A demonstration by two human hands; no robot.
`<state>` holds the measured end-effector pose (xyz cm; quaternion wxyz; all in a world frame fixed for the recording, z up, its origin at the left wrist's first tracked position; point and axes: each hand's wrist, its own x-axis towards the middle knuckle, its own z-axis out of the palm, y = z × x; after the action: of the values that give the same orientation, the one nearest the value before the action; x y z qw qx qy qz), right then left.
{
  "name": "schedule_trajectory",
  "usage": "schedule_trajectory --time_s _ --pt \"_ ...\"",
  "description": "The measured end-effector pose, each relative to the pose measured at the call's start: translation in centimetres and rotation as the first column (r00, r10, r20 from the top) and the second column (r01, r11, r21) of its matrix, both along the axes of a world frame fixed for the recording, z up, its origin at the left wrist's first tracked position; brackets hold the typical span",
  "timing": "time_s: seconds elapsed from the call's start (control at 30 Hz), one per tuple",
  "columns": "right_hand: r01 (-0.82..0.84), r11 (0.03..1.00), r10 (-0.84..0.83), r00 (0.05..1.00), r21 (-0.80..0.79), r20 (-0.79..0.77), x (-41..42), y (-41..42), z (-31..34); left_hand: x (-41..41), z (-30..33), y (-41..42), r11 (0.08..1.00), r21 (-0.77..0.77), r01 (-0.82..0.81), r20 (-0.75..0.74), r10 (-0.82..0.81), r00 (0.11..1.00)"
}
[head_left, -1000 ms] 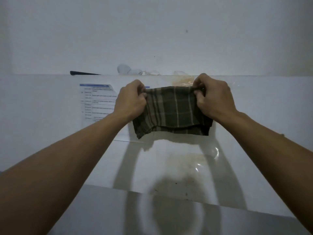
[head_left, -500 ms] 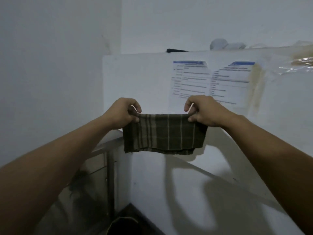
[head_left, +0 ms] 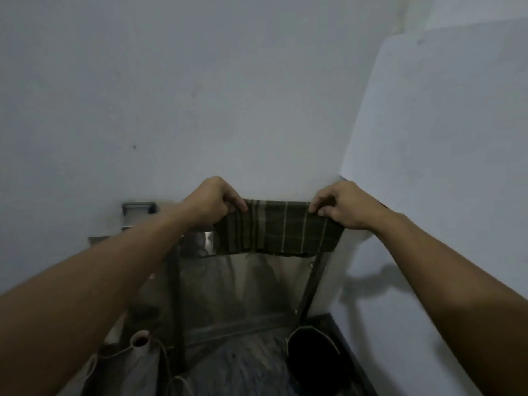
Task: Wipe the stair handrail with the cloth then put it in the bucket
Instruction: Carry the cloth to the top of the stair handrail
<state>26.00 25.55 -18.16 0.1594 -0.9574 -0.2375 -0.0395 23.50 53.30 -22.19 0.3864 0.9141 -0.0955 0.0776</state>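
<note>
A dark green checked cloth [head_left: 278, 228] hangs folded and stretched flat between my two hands in mid-air. My left hand [head_left: 213, 202] pinches its top left corner; my right hand [head_left: 344, 204] pinches its top right corner. Far below, at the bottom right by the white wall, stands a dark round bucket [head_left: 313, 355] with a thin wire handle. A metal rail end [head_left: 138, 211] is fixed to the wall to the left of my left hand; a dark metal post [head_left: 310, 284] runs down beneath the cloth.
A grey wall [head_left: 200, 95] fills the view ahead and a white panel [head_left: 443, 138] stands at the right. Below are a glass or metal panel [head_left: 243, 287], another dark post [head_left: 178, 318], and light bags or sacks [head_left: 128, 355] at the lower left.
My view has swung left and down, away from the white panel with the taped papers. Both hands still hold the cloth stretched, and the bucket and railing below have come into sight.
</note>
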Motion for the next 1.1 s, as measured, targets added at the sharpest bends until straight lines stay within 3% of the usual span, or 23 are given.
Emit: schedule_trajectory --time_s 0.2,0.43,0.57,0.73,1.1 --pt "-0.264 0.963 0.262 0.964 0.055 0.035 6.5 12.0 -3.1 -0.9 -2.9 10.6 0.958 0.064 -0.278 0.05 0.275 0.96" --pt "-0.571 0.819 0.566 0.821 0.064 0.079 11.8 26.3 -5.4 -4.1 -4.2 19.8 0.8 0.34 -0.494 0.183 0.459 0.869" --pt "-0.733 0.676 0.728 0.68 0.073 0.094 12.4 33.6 -5.8 -7.8 -4.4 22.7 0.643 0.446 -0.622 0.251 0.577 0.777" --pt "-0.884 0.457 0.871 0.467 0.095 0.153 10.0 41.8 -5.4 -13.6 -4.1 25.5 0.458 0.441 -0.772 0.309 0.73 0.61" --pt "-0.999 0.016 0.974 0.024 0.036 0.224 -2.6 57.3 -5.7 -29.0 -4.5 29.9 0.118 0.435 -0.893 0.274 0.927 0.256"
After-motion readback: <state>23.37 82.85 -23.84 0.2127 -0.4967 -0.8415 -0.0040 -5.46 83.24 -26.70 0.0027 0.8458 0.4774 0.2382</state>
